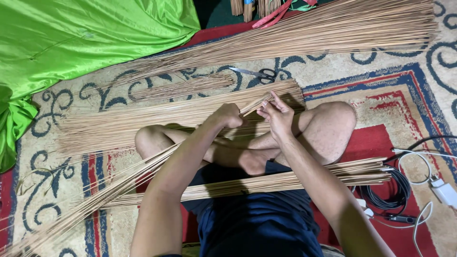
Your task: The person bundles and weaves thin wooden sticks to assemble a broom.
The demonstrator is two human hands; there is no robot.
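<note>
Between both hands, a thin stick [254,105]: left hand [228,115] fisted around it, right hand [276,114] pinching it

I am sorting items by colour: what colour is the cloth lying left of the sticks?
Bright green cloth, plain with no pattern, seen best in the head view.

— What carries it all?
— A patterned carpet [381,90] on the floor, red and beige with dark blue scrolls; thin tan sticks lie on it in long bundles; one big bundle [304,33] runs across the top, a smaller one [157,116] nearer the middle, another [295,180] lower down.
— Anything else lying there?
— Scissors [257,73] with black handles between the upper bundles; a green cloth [81,38] at the left; black and white cables [409,185] at the right, a white charger [445,192] among them.
</note>
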